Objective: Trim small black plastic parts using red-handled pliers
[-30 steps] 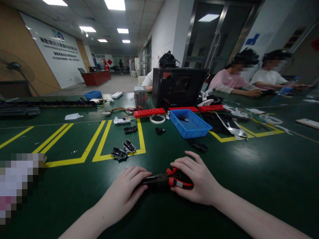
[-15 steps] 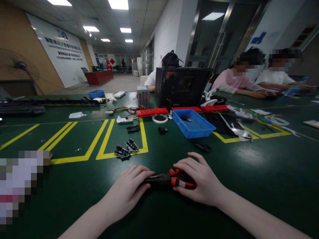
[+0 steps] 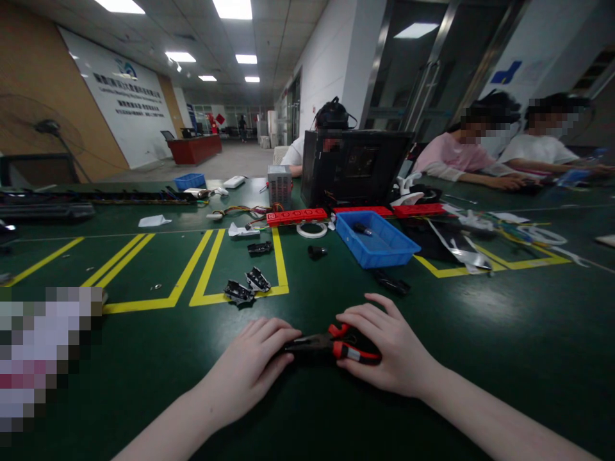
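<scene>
Long-nose pliers (image 3: 314, 344) with red and black handles lie level between my two hands, just above or on the green table. My right hand (image 3: 387, 346) is closed around the handles, which are spread a little apart. The fingers and thumb of my left hand (image 3: 257, 358) close about the tip of the dark jaws. Whether a small piece sits between the jaws there is hidden. Beyond my hands lie two black and silver plastic parts (image 3: 247, 286), a black part (image 3: 260, 248), a short black cylinder (image 3: 317, 251) and a long dark piece (image 3: 391, 282).
A blue bin (image 3: 377, 246) holds a small dark item. Behind it stand red power strips (image 3: 295, 216), a white ring (image 3: 311, 230), a metal power supply (image 3: 279, 186) and a black computer case (image 3: 355, 169). Other people sit across and to the right. Yellow tape (image 3: 139, 307) marks the table.
The whole view has shifted slightly, so things appear a little further right. My hands keep the same hold on the pliers.
</scene>
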The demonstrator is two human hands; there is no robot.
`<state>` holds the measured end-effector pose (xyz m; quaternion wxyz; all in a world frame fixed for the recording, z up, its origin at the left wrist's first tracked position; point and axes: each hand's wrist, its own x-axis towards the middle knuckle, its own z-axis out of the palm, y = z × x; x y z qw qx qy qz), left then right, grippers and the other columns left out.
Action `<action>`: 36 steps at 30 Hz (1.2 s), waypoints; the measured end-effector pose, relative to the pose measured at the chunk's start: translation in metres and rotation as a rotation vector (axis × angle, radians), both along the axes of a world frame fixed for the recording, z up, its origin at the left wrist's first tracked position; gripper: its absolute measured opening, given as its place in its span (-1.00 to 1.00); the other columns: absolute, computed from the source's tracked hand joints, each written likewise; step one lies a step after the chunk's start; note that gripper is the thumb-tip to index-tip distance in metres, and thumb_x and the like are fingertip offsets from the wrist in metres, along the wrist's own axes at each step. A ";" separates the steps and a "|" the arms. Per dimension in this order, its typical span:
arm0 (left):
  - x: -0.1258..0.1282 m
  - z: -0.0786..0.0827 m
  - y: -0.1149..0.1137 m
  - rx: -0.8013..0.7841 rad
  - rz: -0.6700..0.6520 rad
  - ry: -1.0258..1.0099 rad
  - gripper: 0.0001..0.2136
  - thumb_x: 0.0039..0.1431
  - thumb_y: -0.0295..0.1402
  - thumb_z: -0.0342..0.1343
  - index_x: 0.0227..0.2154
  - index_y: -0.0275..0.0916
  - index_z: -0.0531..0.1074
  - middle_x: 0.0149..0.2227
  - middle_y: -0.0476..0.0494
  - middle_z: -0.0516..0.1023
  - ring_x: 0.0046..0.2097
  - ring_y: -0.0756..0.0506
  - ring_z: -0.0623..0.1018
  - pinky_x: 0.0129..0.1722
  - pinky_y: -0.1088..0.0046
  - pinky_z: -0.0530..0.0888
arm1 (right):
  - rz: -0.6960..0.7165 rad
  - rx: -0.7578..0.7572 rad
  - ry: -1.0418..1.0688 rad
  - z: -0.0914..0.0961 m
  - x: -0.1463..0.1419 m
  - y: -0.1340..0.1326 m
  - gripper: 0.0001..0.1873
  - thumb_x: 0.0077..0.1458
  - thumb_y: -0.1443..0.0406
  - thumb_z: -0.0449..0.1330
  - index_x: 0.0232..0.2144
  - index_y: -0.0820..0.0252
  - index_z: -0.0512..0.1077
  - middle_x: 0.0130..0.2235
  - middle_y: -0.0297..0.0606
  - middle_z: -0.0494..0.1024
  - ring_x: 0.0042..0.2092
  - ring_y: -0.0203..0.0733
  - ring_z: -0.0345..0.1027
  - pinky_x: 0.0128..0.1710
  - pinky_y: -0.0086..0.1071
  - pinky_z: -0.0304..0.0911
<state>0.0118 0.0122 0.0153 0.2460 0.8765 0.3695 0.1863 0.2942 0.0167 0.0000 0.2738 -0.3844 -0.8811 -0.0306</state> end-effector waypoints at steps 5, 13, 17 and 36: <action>0.000 0.000 0.000 0.014 0.000 0.004 -0.73 0.38 -0.43 -0.06 0.08 -0.11 0.34 0.03 -0.15 0.44 0.01 -0.18 0.43 0.03 0.15 0.42 | -0.006 -0.006 -0.020 0.002 0.001 0.000 -0.49 -0.02 0.11 0.30 -0.02 0.15 0.38 -0.11 -0.19 0.58 -0.09 -0.05 0.46 0.17 0.03 0.07; -0.001 -0.006 0.004 0.022 -0.018 -0.001 -0.73 0.36 -0.42 -0.04 0.07 -0.11 0.33 0.03 -0.15 0.44 0.01 -0.18 0.43 0.02 0.15 0.42 | 0.002 0.014 -0.023 0.003 0.001 0.000 -0.48 -0.04 0.13 0.31 -0.03 0.16 0.39 -0.13 -0.18 0.58 -0.10 -0.04 0.47 0.15 0.04 0.11; -0.002 -0.005 0.003 0.029 -0.004 -0.007 -0.73 0.36 -0.42 -0.03 0.07 -0.11 0.34 0.03 -0.15 0.45 0.02 -0.18 0.43 0.03 0.15 0.42 | 0.002 0.005 -0.013 0.002 0.000 0.001 -0.50 -0.03 0.13 0.30 -0.03 0.15 0.39 -0.12 -0.17 0.58 -0.10 -0.05 0.47 0.15 0.04 0.11; -0.001 -0.005 0.003 0.016 -0.017 -0.005 -0.71 0.34 -0.44 0.00 0.08 -0.10 0.32 0.03 -0.13 0.43 0.01 -0.18 0.42 0.03 0.16 0.40 | 0.005 -0.011 -0.028 0.003 0.000 0.000 -0.48 -0.02 0.14 0.30 -0.01 0.16 0.38 -0.11 -0.15 0.58 -0.08 -0.02 0.46 0.17 0.04 0.10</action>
